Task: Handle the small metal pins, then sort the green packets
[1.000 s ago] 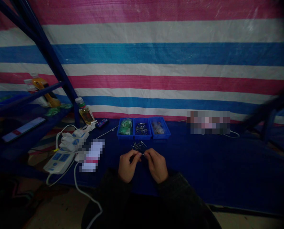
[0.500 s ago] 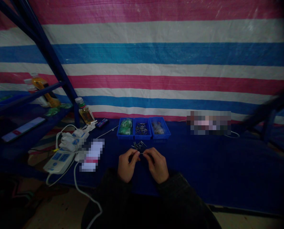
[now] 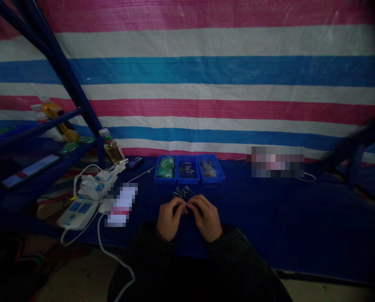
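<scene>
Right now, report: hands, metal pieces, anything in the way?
Left hand, right hand: fingers pinched at a tiny piece. Loose metal pieces just beyond. Three blue trays behind those.

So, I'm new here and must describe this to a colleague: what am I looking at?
No machine here: one camera, worn on a person's head, took every picture, looking forward and down. The left hand and right hand are close together over a blue table, pinching a tiny thin piece, too small to identify. Just beyond lies a pile of metal pins; behind it stand three blue bins, the middle one holding similar pins. At the left are a power strip and a bottle.
</scene>
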Motion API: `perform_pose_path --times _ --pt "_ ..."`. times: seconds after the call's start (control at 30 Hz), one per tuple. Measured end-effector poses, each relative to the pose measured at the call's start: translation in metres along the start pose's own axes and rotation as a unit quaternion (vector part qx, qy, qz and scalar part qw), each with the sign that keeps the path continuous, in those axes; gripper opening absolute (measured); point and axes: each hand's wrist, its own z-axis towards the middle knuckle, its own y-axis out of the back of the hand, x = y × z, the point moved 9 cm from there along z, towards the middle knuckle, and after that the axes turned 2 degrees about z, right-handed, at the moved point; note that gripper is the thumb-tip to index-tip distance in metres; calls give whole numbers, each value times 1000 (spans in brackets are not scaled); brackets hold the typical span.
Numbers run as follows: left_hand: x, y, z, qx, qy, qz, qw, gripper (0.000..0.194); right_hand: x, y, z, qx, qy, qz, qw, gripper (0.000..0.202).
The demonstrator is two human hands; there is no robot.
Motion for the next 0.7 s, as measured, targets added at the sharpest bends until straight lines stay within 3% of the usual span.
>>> perform_pose_path --times 0.33,0.47,0.57,0.7 --pt "-4 3 -1 -11 -5 5 1000 21 -5 -2 0 15 -25 -37 999 22" --pt "-5 6 -2 -27 -2 -3 1000 20 -7 4 0 -7 -34 -55 998 24" --pt "-4 11 -2 -45 5 -11 999 21 -7 9 0 -27 -35 -37 998 19" --pt "0 13 -3 -59 10 -19 998 22 -4 6 1 -7 -24 2 1000 15"
